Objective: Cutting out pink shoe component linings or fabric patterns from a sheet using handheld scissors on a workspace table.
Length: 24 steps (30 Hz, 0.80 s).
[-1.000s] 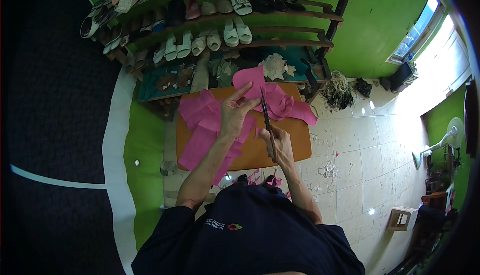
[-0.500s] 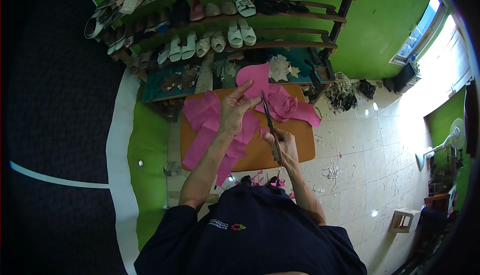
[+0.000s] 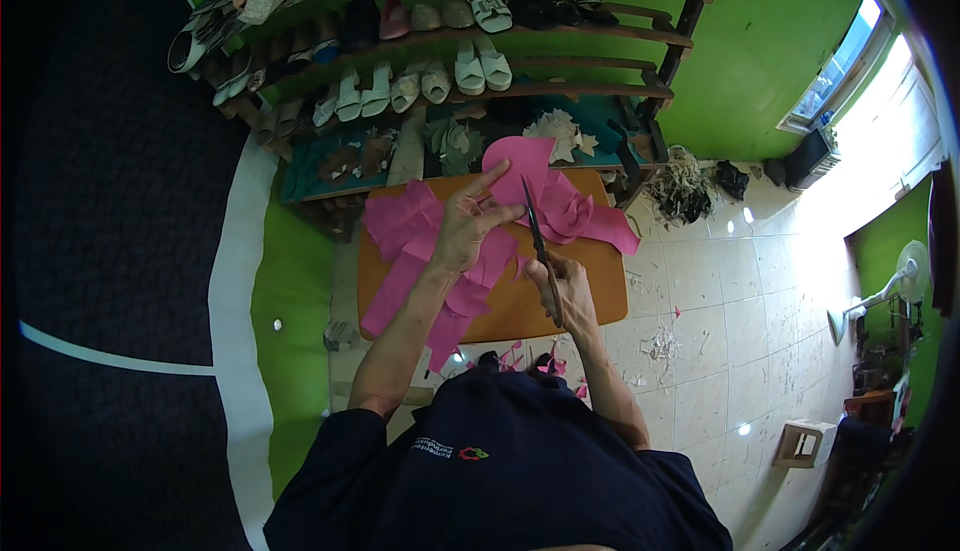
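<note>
Pink piece overlaps the table's far edge; left hand's fingers pinch it, right hand's fingers clasp scissors

Pink sheet matt, smooth; scissors dark metal; tabletop smooth (floor tiles glossy).

Looking down from the head, through the left one of two cameras worn side by side. Very near the dark shirt, a bit farther from the left hand, right hand and orange table. Facing ahead, toward the shoe rack on the far side. Wide enough to take in the window at far right and the black surface at left. Upright, with lines bent near the rim.
</note>
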Each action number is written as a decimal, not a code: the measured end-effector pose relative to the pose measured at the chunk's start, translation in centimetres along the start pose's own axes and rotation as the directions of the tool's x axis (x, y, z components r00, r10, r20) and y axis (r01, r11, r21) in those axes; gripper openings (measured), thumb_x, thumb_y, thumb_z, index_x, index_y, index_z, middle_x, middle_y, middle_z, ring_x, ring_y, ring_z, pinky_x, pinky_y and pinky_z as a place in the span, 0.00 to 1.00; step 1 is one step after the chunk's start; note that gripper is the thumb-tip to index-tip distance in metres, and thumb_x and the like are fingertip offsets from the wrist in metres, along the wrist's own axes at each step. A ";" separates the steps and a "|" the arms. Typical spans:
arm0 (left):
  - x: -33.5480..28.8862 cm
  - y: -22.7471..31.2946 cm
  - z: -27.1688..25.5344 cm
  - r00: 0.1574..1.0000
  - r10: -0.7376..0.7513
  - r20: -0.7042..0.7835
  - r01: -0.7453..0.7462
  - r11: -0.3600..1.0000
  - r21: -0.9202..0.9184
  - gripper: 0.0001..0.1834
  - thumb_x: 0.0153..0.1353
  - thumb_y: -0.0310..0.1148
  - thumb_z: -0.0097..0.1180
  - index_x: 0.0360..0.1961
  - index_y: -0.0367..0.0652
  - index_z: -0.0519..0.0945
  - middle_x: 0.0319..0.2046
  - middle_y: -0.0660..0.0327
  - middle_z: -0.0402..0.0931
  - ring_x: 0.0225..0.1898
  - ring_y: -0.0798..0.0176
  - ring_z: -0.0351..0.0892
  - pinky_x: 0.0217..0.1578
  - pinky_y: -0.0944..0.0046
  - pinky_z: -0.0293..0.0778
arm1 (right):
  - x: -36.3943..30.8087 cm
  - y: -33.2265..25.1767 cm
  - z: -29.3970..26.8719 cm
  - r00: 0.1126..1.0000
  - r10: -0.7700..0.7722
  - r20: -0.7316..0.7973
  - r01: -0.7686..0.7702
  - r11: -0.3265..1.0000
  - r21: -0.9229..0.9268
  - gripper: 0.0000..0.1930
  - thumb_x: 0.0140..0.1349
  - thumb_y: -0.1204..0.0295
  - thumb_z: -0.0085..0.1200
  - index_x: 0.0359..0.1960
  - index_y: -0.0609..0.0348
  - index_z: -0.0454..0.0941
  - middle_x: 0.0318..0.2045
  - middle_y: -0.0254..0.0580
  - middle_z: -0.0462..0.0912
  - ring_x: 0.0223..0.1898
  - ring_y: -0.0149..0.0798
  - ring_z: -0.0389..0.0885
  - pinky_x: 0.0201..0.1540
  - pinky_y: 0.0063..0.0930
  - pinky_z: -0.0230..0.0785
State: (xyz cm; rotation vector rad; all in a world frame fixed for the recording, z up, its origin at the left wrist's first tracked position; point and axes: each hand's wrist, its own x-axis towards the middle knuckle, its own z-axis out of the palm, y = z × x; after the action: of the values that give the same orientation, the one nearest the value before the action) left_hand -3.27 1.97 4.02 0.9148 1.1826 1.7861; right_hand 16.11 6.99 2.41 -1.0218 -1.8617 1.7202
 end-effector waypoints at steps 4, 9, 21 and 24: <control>0.2 1.0 0.9 1.000 0.009 -0.008 -0.009 0.997 -0.075 0.37 0.56 0.13 0.61 0.68 0.38 0.67 0.45 0.58 0.83 0.42 0.69 0.84 0.52 0.66 0.81 | 0.0 -0.2 -0.4 1.000 0.005 0.003 -0.005 1.000 -0.006 0.32 0.55 0.41 0.65 0.22 0.63 0.74 0.14 0.29 0.65 0.18 0.25 0.63 0.21 0.28 0.55; 0.5 1.7 0.6 0.998 -0.040 0.046 0.045 0.992 -0.117 0.37 0.54 0.12 0.61 0.67 0.38 0.69 0.57 0.54 0.76 0.47 0.67 0.83 0.51 0.65 0.82 | -0.1 -0.9 -0.9 0.999 0.027 0.019 -0.027 1.000 -0.006 0.33 0.54 0.40 0.65 0.21 0.63 0.73 0.14 0.28 0.64 0.18 0.25 0.63 0.21 0.28 0.54; 1.0 2.3 -1.0 0.988 -0.069 0.139 0.072 0.997 -0.014 0.37 0.53 0.15 0.64 0.67 0.36 0.69 0.52 0.54 0.81 0.42 0.66 0.86 0.50 0.65 0.81 | -0.2 -0.9 -1.5 1.000 -0.020 0.022 0.022 0.996 -0.089 0.37 0.52 0.36 0.64 0.17 0.64 0.72 0.12 0.30 0.63 0.17 0.26 0.61 0.20 0.32 0.52; 1.0 2.2 -1.4 0.986 -0.049 0.161 0.050 0.999 -0.004 0.37 0.53 0.15 0.64 0.66 0.37 0.70 0.57 0.54 0.77 0.41 0.66 0.85 0.48 0.66 0.81 | 0.0 -0.8 -1.8 0.999 -0.039 0.031 0.043 0.992 -0.119 0.37 0.52 0.35 0.64 0.17 0.64 0.72 0.11 0.30 0.63 0.16 0.26 0.62 0.20 0.32 0.53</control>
State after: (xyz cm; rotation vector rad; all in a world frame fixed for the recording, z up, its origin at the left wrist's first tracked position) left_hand -5.38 1.78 5.76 0.9964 1.0852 1.6437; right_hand 17.26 8.24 3.46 -1.0014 -2.0112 1.6247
